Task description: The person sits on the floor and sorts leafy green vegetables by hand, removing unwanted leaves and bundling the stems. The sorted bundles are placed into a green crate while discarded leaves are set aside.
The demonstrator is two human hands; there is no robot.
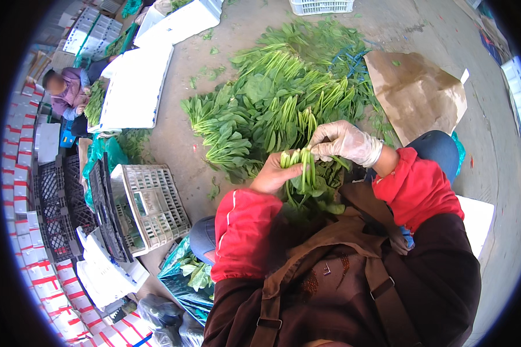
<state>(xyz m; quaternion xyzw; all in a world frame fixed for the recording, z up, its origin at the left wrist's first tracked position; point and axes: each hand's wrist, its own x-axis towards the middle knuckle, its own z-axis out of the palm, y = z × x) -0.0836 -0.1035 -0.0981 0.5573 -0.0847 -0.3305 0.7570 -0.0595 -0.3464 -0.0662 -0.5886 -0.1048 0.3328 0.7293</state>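
Observation:
My left hand [274,173], bare, grips a bunch of leafy greens [305,173] by the stems, cut ends up and leaves hanging over my lap. My right hand [345,143] wears a thin translucent glove. Its fingers are pinched at the top of the stems, at the bunch's right side; what lies between the fingertips is hidden. Just beyond both hands, a broad heap of the same greens [260,89] covers the floor, partly laid in bunches with pale stems showing.
Brown paper [417,89] lies right of the heap. At left are a white plastic crate [156,204], black crates [56,204] and a white foam board [134,86]. A green-lined container [186,277] holds leaves by my left knee. Another person [69,93] sits far left, holding greens.

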